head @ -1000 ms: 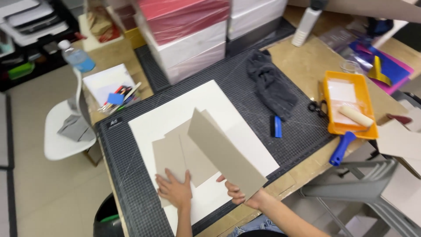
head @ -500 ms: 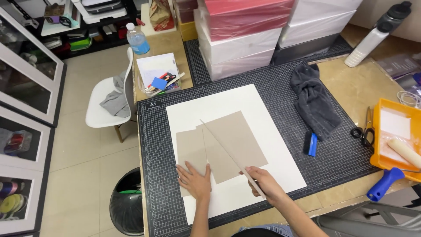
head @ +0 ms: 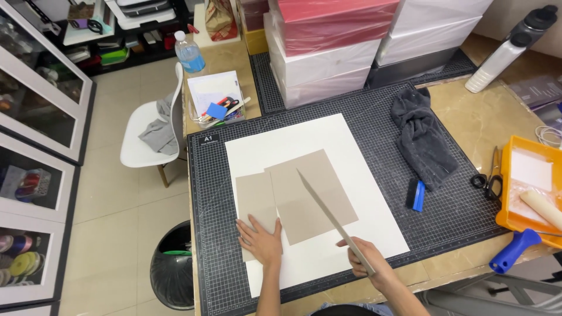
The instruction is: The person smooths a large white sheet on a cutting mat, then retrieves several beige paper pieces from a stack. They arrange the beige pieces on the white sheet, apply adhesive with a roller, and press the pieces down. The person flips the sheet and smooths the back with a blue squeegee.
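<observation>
My left hand point(head: 261, 241) lies flat, fingers spread, on the lower part of a grey cardboard piece point(head: 255, 200) that rests on a large white sheet point(head: 351, 152). A second, larger grey board point(head: 313, 199) overlaps it on the right. My right hand point(head: 367, 264) grips the near end of a third grey board point(head: 328, 213), which stands on edge and shows as a thin slanted strip above the flat boards. All of it sits on a black gridded cutting mat point(head: 451, 216).
A dark grey cloth point(head: 422, 137), a blue tool point(head: 417, 195) and scissors point(head: 489, 178) lie right of the sheet. An orange tray point(head: 503, 210) holds a roller; a blue-handled roller point(head: 515, 250) lies below it. Stacked boxes point(head: 328, 47), a supplies holder point(head: 216, 102), white chair point(head: 149, 137), bin point(head: 172, 266).
The view has shifted, bringing the floor and cabinets on the left into sight. The board in my right hand has tipped from face-on to standing edge-on. My left hand stays pressed on the flat board.
</observation>
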